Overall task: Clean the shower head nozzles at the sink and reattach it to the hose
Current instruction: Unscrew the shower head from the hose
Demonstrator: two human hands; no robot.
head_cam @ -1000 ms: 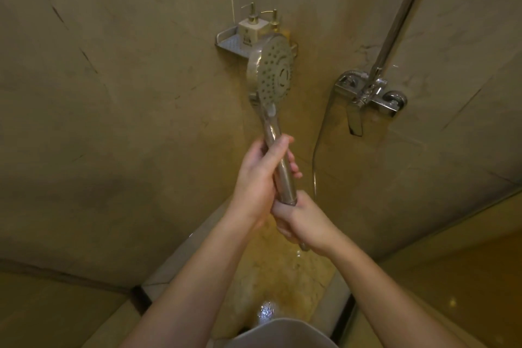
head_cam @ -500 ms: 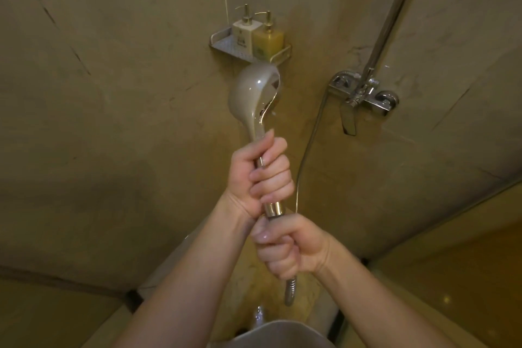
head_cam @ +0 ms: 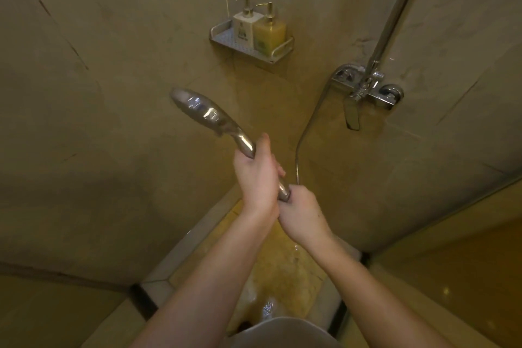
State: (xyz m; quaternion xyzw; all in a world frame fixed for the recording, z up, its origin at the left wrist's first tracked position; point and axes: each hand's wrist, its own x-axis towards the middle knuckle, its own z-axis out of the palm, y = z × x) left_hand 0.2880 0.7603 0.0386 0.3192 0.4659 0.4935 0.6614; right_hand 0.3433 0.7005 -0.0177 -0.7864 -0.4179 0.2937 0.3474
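While both hands grip it — shower head, white bottle label unreadable.

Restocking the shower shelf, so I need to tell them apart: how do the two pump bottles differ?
The left bottle is white and opaque with dark print on its front; the right bottle is clear and filled with yellow liquid. The left bottle stands nearer the wall corner, the right bottle nearer the shelf's front rail. Both are square, upright, side by side, with gold pump tops.

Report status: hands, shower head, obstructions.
Left hand grips shower head handle. Right hand grips the hose end at its base. Nothing in the way.
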